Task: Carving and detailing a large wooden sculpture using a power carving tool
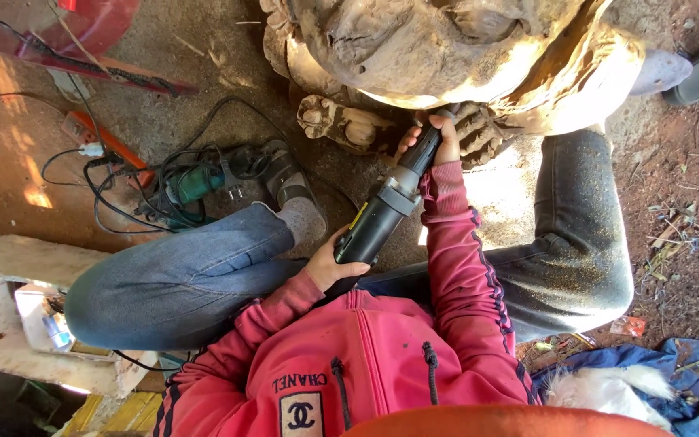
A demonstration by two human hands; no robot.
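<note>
Left hand [335, 263]: wrapped around the rear body of a black and grey power carving tool [386, 206], fingers closed on the casing. Right hand [438, 137]: closed around the slim front neck of the same tool, close against the carving. Hands apart, one at each end of the tool.

Power carving tool: held slantwise above the lap, nose up against the lower edge of a large pale wooden carving [446, 57] standing on the floor; working tip hidden behind the right hand, contact with the wood not certain.

Carved foot-like block [341, 125]: at the base of the carving, just left of the tool's nose.

Jeans-clad knees [180, 283]: spread to either side of the tool, dusted with fine sawdust.

Green power tool [196, 184]: lying on the dirt floor to the left, amid tangled black cables [115, 194].

Orange-handled item [111, 146]: beside the cables, possibly a power strip.

Pale board [10, 267]: lower left.

Blue cloth [689, 364]: lower right corner of the floor.

Red hooded jacket [366, 356]: bottom centre.
</note>
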